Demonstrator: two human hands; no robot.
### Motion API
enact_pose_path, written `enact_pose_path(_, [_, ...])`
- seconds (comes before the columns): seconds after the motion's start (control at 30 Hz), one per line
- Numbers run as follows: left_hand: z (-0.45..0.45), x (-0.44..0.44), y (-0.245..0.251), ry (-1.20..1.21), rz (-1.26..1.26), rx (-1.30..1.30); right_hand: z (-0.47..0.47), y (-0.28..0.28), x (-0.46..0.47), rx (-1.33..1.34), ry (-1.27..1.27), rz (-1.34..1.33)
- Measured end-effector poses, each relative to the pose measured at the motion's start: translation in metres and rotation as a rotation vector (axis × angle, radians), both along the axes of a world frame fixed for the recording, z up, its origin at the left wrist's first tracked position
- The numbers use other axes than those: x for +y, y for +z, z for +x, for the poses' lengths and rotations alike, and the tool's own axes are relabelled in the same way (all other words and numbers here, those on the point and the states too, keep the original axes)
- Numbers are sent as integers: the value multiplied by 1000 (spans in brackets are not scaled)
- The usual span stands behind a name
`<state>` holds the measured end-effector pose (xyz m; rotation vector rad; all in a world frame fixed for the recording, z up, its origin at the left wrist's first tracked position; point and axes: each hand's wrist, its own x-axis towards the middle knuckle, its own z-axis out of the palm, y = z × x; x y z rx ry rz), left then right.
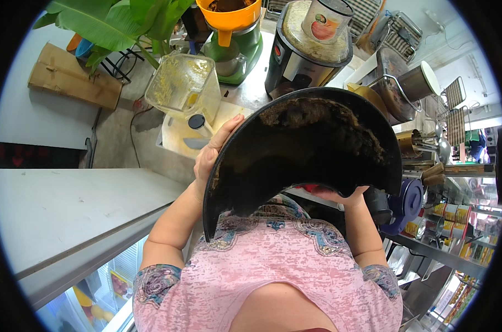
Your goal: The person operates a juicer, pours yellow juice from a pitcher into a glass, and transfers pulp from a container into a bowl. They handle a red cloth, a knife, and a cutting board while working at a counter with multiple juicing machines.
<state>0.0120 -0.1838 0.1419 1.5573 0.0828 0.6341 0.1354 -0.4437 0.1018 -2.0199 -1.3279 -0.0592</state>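
Note:
Both my hands hold a crescent-shaped black plastic container [276,153], which looks like a juicer's pulp bin. Its open side faces up towards me, and brown residue clings along the inner wall. My left hand [209,159] grips the outer rim on the left. On the right, my right hand [354,196] supports the lower edge, with most of its fingers hidden underneath. Just beyond my left hand lies a white cutting board [168,135] carrying a knife [196,143]. A clear plastic container [184,89] with yellow residue stands there too, beside a black-capped clear piece [197,121].
A black-and-silver juicer [305,70] and a green machine [234,62] under an orange bowl [230,18] stand ahead. A white counter [77,207] borders the left. Ladles [443,149], a blue lidded jug [407,199] and stacked cans [454,213] fill the right side.

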Motion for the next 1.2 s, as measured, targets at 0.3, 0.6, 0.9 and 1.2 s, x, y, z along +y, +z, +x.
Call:
enact_pose_path(0.3, [6,19,3,-83,526,-450,-25,-18,19,601,-47,-170])
enact_pose_path(0.6, [-40,40,-61,-192,-850,118,-41,-38,24,346,107,-120])
enact_pose_path(0.9, [-37,20,-13,-166,-123,134,-41,-39,24,182,200,-80])
enact_pose_path(1.2, [-3,-9,-27,-89,319,-184,7,81,24,184,-255,311])
